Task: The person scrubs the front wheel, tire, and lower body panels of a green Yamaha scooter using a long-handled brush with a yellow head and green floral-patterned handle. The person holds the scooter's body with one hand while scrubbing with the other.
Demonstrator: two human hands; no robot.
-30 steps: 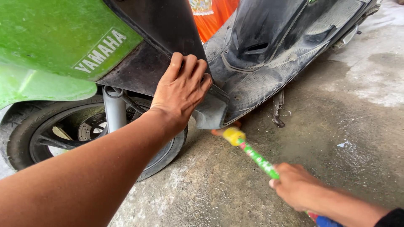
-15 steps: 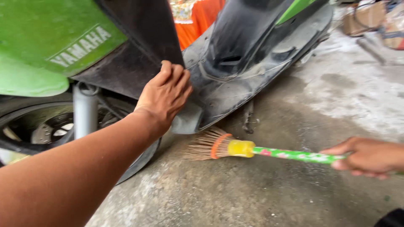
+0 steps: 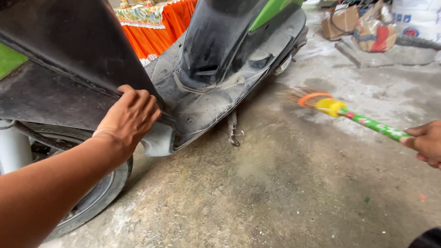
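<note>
Right now the right hand (image 3: 425,143) grips the brush (image 3: 349,115) (bristles left), left hand (image 3: 131,115) clutching the panel (image 3: 82,59).

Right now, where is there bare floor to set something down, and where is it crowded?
Bare concrete floor lies open between the front tyre, the side stand and the right hand holding the broom. It is crowded under the scooter footboard, where the left hand grips the panel edge, and at the far right, where the sacks stand.
</note>
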